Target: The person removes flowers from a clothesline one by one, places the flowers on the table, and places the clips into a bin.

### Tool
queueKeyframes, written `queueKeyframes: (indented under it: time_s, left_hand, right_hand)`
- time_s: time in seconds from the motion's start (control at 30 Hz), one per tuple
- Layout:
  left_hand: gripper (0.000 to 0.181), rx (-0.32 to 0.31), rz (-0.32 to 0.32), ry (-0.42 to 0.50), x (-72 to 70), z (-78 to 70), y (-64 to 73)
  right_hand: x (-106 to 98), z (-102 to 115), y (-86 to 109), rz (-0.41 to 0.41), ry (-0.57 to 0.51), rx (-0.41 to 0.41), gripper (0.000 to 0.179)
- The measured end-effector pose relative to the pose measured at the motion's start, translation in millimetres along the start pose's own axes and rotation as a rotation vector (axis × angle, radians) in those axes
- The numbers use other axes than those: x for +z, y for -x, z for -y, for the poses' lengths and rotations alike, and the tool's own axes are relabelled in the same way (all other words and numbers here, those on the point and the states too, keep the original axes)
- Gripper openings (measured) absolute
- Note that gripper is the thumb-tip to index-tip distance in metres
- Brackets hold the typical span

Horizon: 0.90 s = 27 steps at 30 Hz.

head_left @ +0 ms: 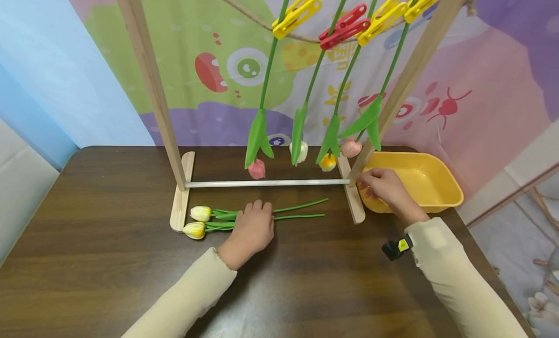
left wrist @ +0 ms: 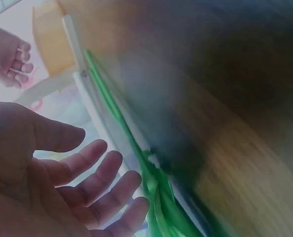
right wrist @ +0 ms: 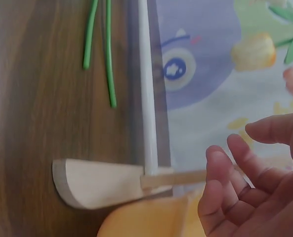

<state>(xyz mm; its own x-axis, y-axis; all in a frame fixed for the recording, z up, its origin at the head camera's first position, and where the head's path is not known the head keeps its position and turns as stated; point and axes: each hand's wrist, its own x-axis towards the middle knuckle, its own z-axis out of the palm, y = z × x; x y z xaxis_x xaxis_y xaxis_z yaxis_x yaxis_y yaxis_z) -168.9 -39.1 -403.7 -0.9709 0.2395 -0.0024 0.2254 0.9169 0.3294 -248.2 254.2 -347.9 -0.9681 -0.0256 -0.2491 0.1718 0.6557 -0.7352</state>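
Two yellow-and-white artificial tulips, an upper one [head_left: 201, 213] and a lower one [head_left: 194, 230], lie side by side on the table, stems toward the right. My left hand [head_left: 253, 226] is over their stems [left wrist: 121, 118]; the left wrist view shows its fingers loosely bent beside them, gripping nothing. By the right post of the wooden frame, my right hand [head_left: 384, 185] hovers at the near left rim of a yellow basin [head_left: 430, 178]. Its fingers [right wrist: 218, 165] are relaxed, with nothing between them.
Overhead, a rope [head_left: 244, 11] spans the wooden frame [head_left: 150, 81]. Yellow and red clothespins [head_left: 345, 26] on it hold several tulips hanging heads down, including a pink one [head_left: 256, 169]. A white crossbar [head_left: 266, 183] joins the frame's feet. A cartoon-patterned cloth [head_left: 174, 124] hangs behind.
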Motion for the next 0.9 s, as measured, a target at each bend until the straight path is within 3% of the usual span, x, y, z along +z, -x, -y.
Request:
queueKeyframes:
  time_s: [0.57,0.9]
  left_hand:
    - [0.026,-0.055,-0.064,0.215,-43.2,31.1,14.1]
    - [0.026,-0.061,-0.208,0.375,-76.0,38.1,24.0]
  right_hand:
    - [23,49,32.7,0.101,-0.005,-0.179,0.028]
    - [30,78,49.1,0.119,-0.04,-0.242,0.026]
